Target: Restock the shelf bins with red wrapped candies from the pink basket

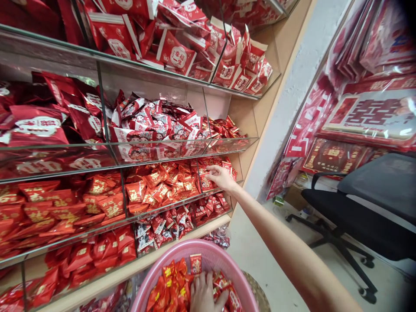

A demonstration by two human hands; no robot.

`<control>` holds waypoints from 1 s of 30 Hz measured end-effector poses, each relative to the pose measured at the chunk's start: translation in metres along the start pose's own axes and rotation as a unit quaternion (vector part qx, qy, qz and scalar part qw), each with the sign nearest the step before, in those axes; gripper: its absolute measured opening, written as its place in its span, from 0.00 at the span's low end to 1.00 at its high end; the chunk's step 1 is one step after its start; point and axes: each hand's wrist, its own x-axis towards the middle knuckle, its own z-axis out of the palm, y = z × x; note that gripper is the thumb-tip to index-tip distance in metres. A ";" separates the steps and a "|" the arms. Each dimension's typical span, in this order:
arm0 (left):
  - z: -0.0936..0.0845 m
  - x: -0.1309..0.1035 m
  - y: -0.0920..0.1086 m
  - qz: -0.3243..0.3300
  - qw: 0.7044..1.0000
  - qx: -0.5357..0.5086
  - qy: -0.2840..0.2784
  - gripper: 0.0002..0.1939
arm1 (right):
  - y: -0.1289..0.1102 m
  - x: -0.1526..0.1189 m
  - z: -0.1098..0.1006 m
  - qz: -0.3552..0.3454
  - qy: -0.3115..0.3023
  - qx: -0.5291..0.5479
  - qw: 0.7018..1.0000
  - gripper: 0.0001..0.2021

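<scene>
My right hand (221,177) reaches over the glass front of a shelf compartment at the right end. Its fingers stretch toward small red candy packets (229,167), with thumb and fingertips slightly apart and nothing visible between them. Inside a pink plastic basket (162,262), my left hand (205,294) rests with spread fingers on red wrapped candies. Orange-red candies with yellow print (169,286) fill the basket's left side. One small upright red packet (195,263) stands just beyond my left fingertips. What lies under the left palm is hidden.
Glass dividers (105,117) split the shelves into compartments of red packets. Larger maroon bags (39,125) lie at left. On the right stand a black office chair (344,203) and hanging red decorations (373,108). A wooden side panel (260,130) ends the shelf.
</scene>
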 end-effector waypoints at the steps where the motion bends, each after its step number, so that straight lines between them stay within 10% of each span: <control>1: 0.000 0.000 0.000 0.003 1.000 -0.002 0.004 0.39 | -0.003 -0.002 -0.002 0.017 0.000 0.026 1.000 0.18; 11: -0.001 -0.008 0.003 0.012 0.999 -0.030 0.034 0.37 | -0.024 -0.108 -0.021 0.066 0.132 0.253 0.956 0.17; 16: 0.001 -0.008 0.008 0.005 0.998 -0.035 0.042 0.38 | 0.042 -0.184 0.034 0.111 -0.042 0.175 0.977 0.11; 20: 0.003 -0.007 0.011 0.002 0.999 -0.031 0.033 0.39 | 0.094 -0.204 0.072 0.078 -0.066 0.049 0.994 0.10; 30: -0.003 -0.009 0.013 -0.030 0.999 -0.020 0.021 0.37 | 0.107 -0.221 0.081 0.039 -0.144 -0.138 0.979 0.14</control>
